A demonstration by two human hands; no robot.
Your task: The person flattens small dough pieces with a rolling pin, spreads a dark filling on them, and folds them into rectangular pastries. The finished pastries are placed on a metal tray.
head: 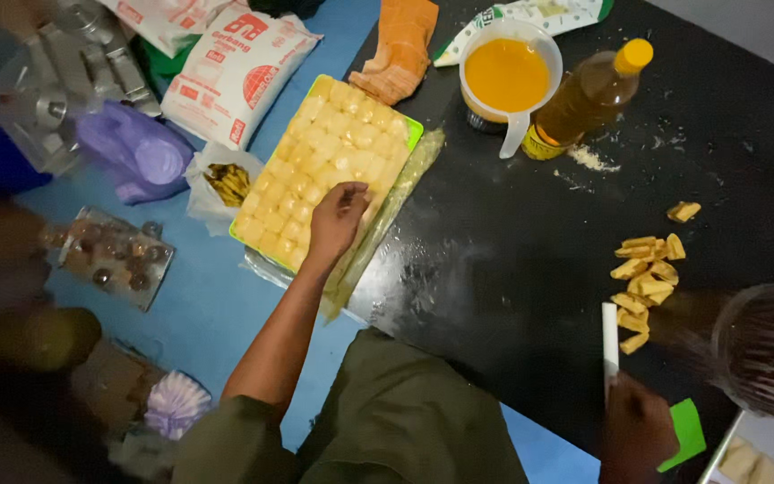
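Left hand (338, 218) laid fingers-down on dough squares (329, 166), tray's (415, 128) long axis running up-right from it; right hand (638, 430), well apart, clenched around white knife (610, 339).

A flat sheet of pale yellow dough scored into small squares (329, 166) lay on a green rectangular tray (413, 131), tilted diagonally where the blue surface met the black table, with one square near its lower right edge under fingertips. Well apart to the right, a white flat-bladed cutter (610, 336) stood nearly upright, beside a loose pile of folded yellow dough pieces (645, 278) on the black tabletop.
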